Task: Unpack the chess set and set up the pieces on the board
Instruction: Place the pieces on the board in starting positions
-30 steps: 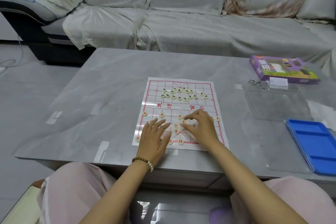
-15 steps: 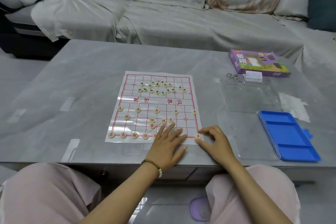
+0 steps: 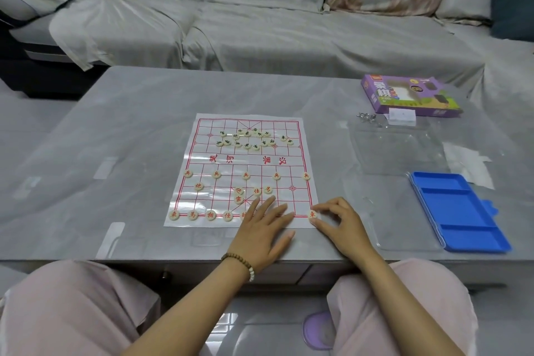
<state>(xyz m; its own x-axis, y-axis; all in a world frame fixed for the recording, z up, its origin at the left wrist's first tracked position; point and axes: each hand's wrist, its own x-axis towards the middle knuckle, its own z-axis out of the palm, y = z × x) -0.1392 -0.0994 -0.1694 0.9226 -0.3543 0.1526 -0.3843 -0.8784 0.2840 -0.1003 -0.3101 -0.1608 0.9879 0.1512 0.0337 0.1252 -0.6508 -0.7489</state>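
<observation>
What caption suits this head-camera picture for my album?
Right hand pinches a round cream red-lettered chess piece at the near right corner of the red-lined paper board; left hand rests flat alongside.

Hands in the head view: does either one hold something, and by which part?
The right hand pinches a round cream chess piece with a red character by its rim. The left hand lies flat, holding nothing.
</observation>
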